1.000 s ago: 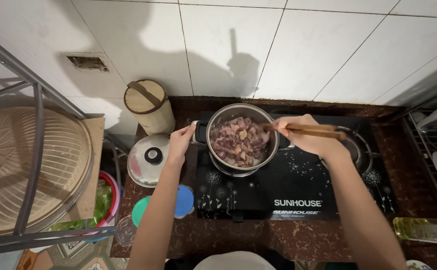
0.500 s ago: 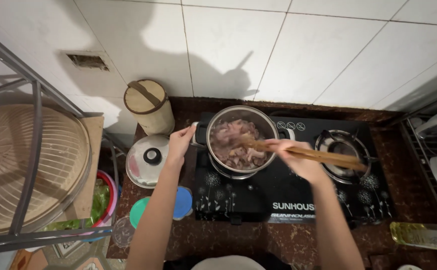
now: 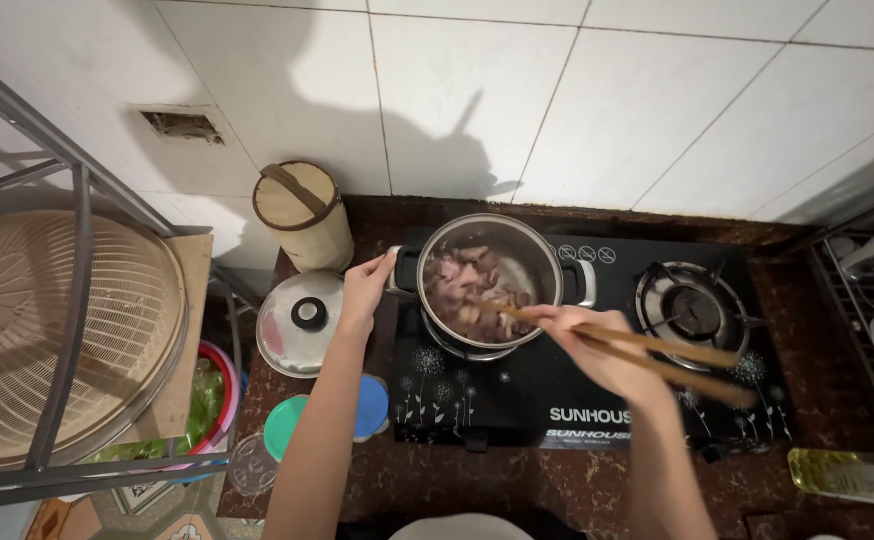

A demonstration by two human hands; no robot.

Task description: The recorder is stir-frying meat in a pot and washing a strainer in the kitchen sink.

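Drawn back toward five o'clock, right hand (image 3: 597,350) grips wooden chopsticks (image 3: 647,352) dipped into meat (image 3: 467,285), while left hand (image 3: 365,290) clasps the steel pot (image 3: 547,262) at nine o'clock.

a yellow plastic bottle (image 3: 850,476) lies on the counter, right of the stove (image 3: 577,400).

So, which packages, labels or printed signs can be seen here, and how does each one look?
Stove front label: white lettering on the black glass, lower edge, between the burners.
Warning icons: small white round symbols behind the pot.
Plastic bottle: yellowish, lying at the lower right; no label readable.
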